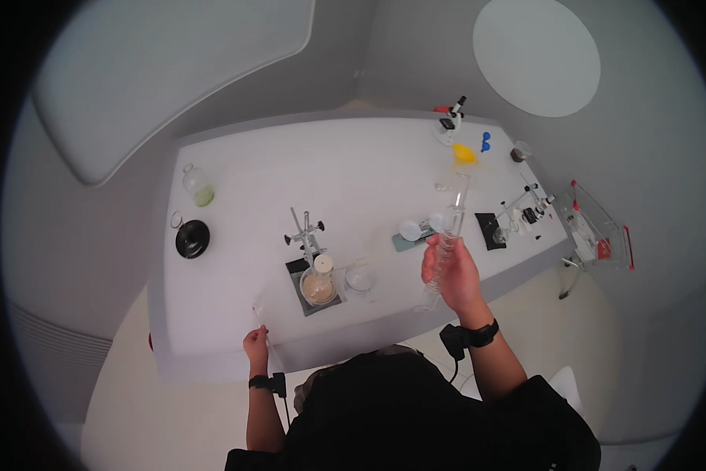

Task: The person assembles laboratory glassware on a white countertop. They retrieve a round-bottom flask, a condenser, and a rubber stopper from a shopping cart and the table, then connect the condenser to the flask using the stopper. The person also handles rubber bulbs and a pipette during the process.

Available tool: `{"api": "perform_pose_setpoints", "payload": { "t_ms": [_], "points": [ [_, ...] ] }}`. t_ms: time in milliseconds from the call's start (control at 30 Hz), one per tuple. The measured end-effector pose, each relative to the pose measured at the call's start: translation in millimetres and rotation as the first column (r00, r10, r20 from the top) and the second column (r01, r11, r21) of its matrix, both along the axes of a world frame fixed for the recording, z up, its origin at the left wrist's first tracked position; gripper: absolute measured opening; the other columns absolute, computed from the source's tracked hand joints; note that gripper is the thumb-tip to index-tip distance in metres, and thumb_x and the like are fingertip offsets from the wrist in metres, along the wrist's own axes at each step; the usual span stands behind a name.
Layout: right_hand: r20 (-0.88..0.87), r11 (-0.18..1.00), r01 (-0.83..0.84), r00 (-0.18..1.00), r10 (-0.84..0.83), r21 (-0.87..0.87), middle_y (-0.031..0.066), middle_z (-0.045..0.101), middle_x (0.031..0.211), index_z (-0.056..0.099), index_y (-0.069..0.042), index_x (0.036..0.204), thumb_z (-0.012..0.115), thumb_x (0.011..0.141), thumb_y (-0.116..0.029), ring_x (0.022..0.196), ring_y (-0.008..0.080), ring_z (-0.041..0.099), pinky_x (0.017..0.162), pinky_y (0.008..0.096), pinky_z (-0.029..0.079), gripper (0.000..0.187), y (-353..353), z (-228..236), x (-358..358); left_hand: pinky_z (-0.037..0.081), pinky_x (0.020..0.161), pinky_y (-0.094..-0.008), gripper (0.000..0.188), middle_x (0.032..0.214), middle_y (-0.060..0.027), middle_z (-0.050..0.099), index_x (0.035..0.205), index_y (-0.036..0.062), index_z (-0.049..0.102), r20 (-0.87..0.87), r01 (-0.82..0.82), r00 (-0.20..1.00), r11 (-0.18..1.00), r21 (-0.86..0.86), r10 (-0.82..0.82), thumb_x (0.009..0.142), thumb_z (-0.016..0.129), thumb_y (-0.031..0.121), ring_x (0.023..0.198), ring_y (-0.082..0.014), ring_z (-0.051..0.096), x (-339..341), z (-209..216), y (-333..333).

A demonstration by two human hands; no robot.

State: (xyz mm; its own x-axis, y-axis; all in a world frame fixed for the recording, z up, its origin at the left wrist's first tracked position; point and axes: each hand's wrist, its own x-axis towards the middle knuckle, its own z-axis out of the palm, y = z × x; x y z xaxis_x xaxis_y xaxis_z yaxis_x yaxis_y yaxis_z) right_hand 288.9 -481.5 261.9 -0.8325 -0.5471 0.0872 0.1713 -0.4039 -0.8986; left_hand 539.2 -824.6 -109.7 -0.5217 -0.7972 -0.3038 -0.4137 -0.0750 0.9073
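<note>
My right hand is raised over the front right of the table, its fingers wrapped round a clear glass condenser with a coil inside. The condenser stands tilted, its upper end pointing away from me. At the front left edge my left hand pinches a thin, clear piece, too faint to name. Between the hands stands a metal lab stand with black-knobbed clamps. A round flask with tan contents sits on its dark base. Right beside it is a clear glass dish.
A balance with white pans lies behind my right hand. Far right are a microscope, a yellow funnel and another clamp stand. At left are a green-bottomed bottle and a black round dish. A cart stands off the right edge.
</note>
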Motion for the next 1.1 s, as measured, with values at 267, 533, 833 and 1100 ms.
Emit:
{"api": "perform_pose_setpoints", "payload": {
  "t_ms": [267,533,833,1100],
  "points": [
    [-0.008,0.994,0.025,1.0,-0.026,-0.106,0.011,0.059,0.099,0.049,-0.004,0.121,0.034,0.103,-0.036,0.085,0.0215,0.058,0.08,0.0352,0.046,0.039,-11.3,5.4,-4.4,0.047,0.069,-0.028,0.033,0.075,-0.0072,0.069,0.082,-0.0031,0.07,0.007,0.013,1.0,1.0,0.014,-0.013,0.088,0.068,0.029,0.069,-0.013,0.06,-2.1,-6.5,-10.3],
    [0.023,0.984,0.125,0.992,-0.123,-0.128,0.0124,0.059,0.107,0.046,-0.006,0.114,0.047,0.101,-0.028,0.095,0.024,0.06,0.09,0.0386,0.048,0.025,-9.7,6.8,-17.9,0.048,0.068,-0.0286,0.033,0.076,-0.0096,0.07,0.083,-0.0034,0.071,0.03,0.037,0.999,0.999,-0.016,-0.036,0.088,0.069,0.029,0.07,-0.0136,0.061,-6.3,-23.1,-14.5],
    [-0.069,0.968,0.252,0.966,-0.25,0.016,0.0078,0.061,0.1,0.046,-0.006,0.117,0.059,0.094,-0.015,0.093,0.0207,0.062,0.09,0.0369,0.049,0.028,15.5,-4.3,-24.3,0.047,0.062,-0.0287,0.031,0.068,-0.0065,0.066,0.082,-0.0027,0.071,0.023,0.047,0.999,0.997,-0.068,-0.046,0.086,0.071,0.028,0.064,-0.013,0.058,-5.7,-43.2,-17.8],
    [-0.21,0.888,0.45,0.881,-0.424,0.094,0.0105,0.064,0.11,0.052,-0.005,0.12,0.05,0.1,-0.025,0.101,0.0187,0.058,0.093,0.035,0.044,0.028,61.1,-13.0,-44.4,0.048,0.062,-0.0322,0.031,0.07,-0.0106,0.066,0.083,-0.0035,0.069,0.169,0.076,0.985,0.98,-0.182,-0.045,0.082,0.074,0.027,0.064,-0.0178,0.059,-4.4,-47.0,-17.7]
  ]
}}
